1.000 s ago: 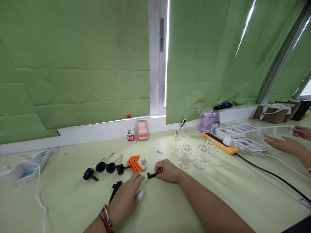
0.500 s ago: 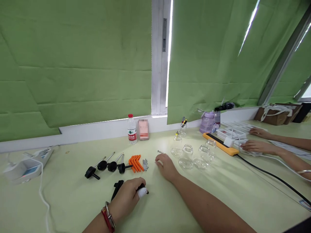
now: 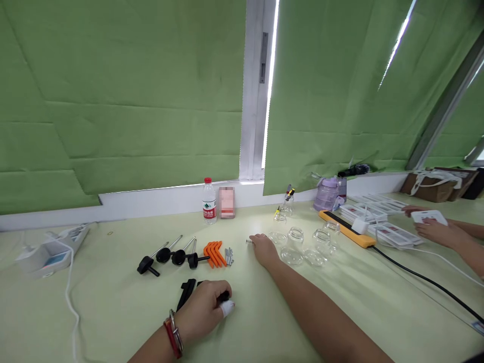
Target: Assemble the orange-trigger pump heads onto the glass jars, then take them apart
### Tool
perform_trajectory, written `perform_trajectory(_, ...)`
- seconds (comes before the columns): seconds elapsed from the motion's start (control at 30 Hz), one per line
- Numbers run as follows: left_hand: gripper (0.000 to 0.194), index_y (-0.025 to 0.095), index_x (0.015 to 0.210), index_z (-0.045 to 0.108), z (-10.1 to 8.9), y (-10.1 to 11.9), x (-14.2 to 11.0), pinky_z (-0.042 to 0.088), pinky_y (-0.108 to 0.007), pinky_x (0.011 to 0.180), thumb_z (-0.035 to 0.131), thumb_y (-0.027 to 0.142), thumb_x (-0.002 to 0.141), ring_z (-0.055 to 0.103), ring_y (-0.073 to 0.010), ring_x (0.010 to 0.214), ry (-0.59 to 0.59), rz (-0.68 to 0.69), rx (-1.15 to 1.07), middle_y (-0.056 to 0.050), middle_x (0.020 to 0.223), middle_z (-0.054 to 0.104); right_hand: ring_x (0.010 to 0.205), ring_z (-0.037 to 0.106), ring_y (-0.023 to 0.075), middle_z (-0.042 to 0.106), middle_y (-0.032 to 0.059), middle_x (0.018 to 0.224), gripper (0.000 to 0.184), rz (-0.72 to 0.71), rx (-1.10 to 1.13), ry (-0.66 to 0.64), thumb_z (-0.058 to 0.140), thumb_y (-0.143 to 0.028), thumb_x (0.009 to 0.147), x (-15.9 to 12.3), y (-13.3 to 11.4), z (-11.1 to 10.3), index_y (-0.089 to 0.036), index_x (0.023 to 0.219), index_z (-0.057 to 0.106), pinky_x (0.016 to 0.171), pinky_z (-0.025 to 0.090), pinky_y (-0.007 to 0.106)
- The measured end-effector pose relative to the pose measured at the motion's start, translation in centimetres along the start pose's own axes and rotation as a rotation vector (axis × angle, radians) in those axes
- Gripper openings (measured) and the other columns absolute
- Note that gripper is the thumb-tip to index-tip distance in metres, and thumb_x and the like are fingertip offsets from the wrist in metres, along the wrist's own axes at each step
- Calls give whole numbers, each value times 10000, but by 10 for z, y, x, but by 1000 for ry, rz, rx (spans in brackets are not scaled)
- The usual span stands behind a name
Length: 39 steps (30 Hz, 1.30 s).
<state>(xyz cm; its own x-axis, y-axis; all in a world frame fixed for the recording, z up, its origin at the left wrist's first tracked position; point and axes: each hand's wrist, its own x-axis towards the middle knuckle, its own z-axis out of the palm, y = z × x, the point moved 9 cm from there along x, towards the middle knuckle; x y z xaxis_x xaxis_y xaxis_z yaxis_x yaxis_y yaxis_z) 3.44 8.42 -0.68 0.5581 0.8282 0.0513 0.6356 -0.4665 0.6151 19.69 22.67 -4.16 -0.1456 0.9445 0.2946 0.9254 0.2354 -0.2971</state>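
My left hand point(image 3: 206, 307) is closed on a black plastic part point(image 3: 224, 296), mostly hidden by the fingers. A white wrap covers the thumb tip. Beside that hand lies another black plastic piece point(image 3: 186, 292). Farther forward, my right hand point(image 3: 265, 250) has its fingertips pinched together on small metal springs point(image 3: 249, 241) at the tabletop; the fingers partly hide them. Left of the springs are metal screws point(image 3: 229, 256), several orange angled pieces point(image 3: 215, 253) and several black caps with metal rods point(image 3: 179, 256). Clear glass jars point(image 3: 295, 244) stand right of my right hand.
A water bottle point(image 3: 209, 201) and a pink box point(image 3: 227, 202) stand by the wall. Yellow-handled tools point(image 3: 289, 193) rest in a jar. An orange power strip point(image 3: 348, 230) and a purple jug point(image 3: 325, 194) are rightward. A co-worker's hands point(image 3: 433, 229) hold a white item. Another power strip point(image 3: 56, 252) lies left.
My right hand has moved slightly onto the springs, covering more of them. My left hand keeps its grip. The co-worker's hands have lifted a white item. The view has shifted slightly left.
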Motion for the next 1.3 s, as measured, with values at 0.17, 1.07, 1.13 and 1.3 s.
perform_trajectory(0.17,113,181,778,552,6,-6,1,297,-203,517,474,258,754,384,-99,556,-23,-6,-43,35,634,492,906,536,169,616,63,961,361,-53,21,-26,378,-68,807,-20,-15,-1,-204,1031,626,787,366,244)
perform_trajectory(1.07,123,177,725,506,12,-21,5,319,-216,534,477,293,755,412,-123,609,-54,-79,-202,28,662,478,666,501,110,564,-7,765,331,-340,495,-204,480,-76,713,-72,-72,-9,-199,1008,564,638,409,210)
perform_trajectory(1.13,117,178,723,501,11,-20,5,317,-215,538,474,287,755,411,-122,614,-49,-72,-195,30,662,470,633,495,101,568,-17,744,289,-290,569,-217,497,-95,723,-73,-66,-7,-200,985,554,617,411,204)
perform_trajectory(1.3,98,179,725,495,12,-17,4,313,-213,538,476,273,742,388,-113,601,-49,-71,-212,37,653,448,627,513,103,598,-14,734,181,-240,556,-174,533,-118,722,-79,-60,-11,-193,882,569,620,412,212)
